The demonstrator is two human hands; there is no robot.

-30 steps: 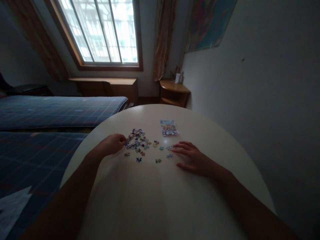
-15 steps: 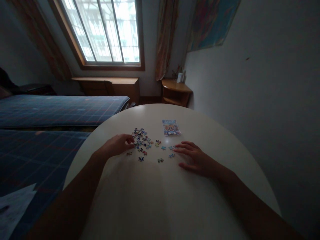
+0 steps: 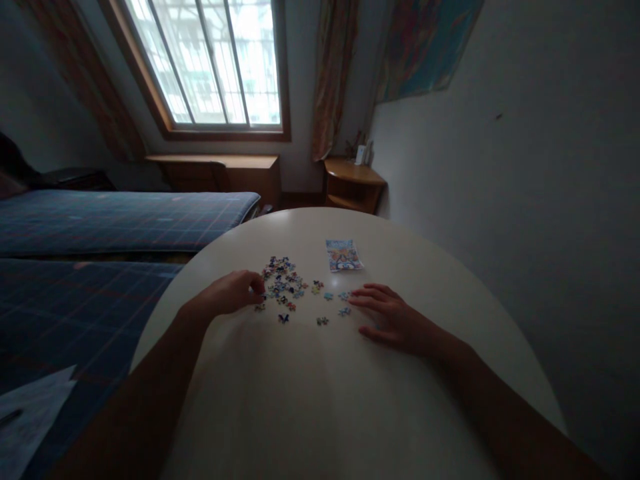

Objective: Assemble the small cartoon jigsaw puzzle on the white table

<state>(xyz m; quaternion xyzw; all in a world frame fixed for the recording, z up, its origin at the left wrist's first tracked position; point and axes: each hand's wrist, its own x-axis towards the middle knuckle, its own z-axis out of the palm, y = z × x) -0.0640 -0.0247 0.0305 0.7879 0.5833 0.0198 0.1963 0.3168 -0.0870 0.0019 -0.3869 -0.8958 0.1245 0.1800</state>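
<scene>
A heap of small colourful jigsaw pieces lies on a round white table. My left hand rests at the heap's left edge, fingers curled and pinched at a piece there; whether it holds one I cannot tell. My right hand lies flat on the table with fingers spread, its fingertips touching a few loose pieces. Other single pieces lie between the hands. A small printed picture card lies beyond the pieces.
A bed with a blue checked cover runs along the left. A white sheet of paper lies at the lower left. A wooden corner shelf and a window are at the back. A wall stands close on the right.
My left hand slid right into the heap's edge, then drew back slightly with its fingers curled. The right hand stayed put. The view shifted a little.
</scene>
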